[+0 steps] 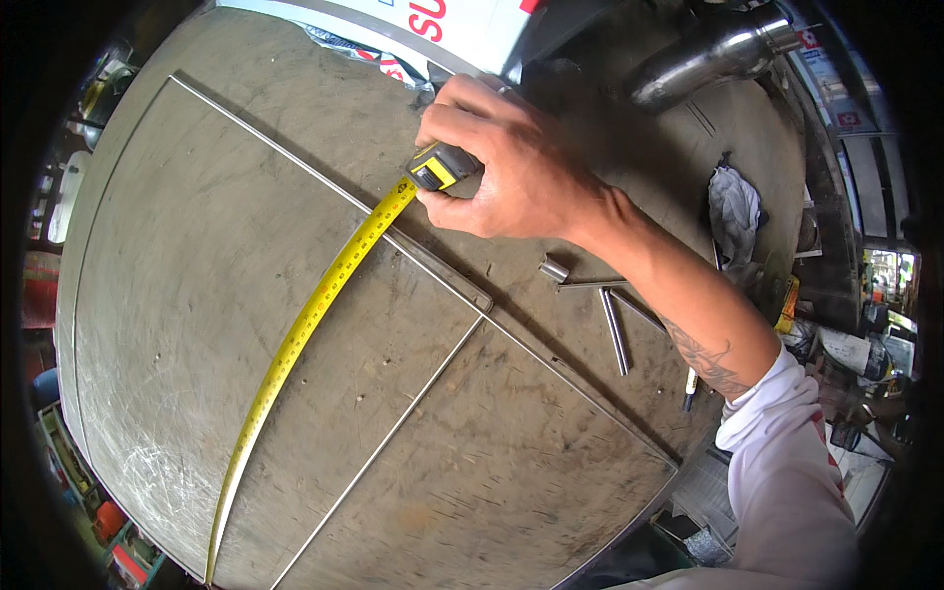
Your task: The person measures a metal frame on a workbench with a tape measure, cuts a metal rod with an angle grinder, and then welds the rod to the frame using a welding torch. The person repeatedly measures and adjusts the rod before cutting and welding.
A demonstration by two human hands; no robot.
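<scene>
My right hand (516,162) is closed around a black and yellow tape measure (442,167) over the far middle of the worktable (187,246). From its case the yellow blade (310,324) runs out in a curve toward the near left edge, where its end is cut off by the picture's rim. Beneath the blade, near the case, passes a long thin metal rod (285,152), slanting from far left to near right. A second thin rod (388,438) meets it and extends toward the near edge. My left hand is not in view.
Short metal pieces (615,331) and a small metal cylinder (556,267) lie right of the rods, with a marker pen (690,388) nearby. Farther off are a grey rag (735,211), a thick shiny pipe (713,64) and a white printed sheet (472,34).
</scene>
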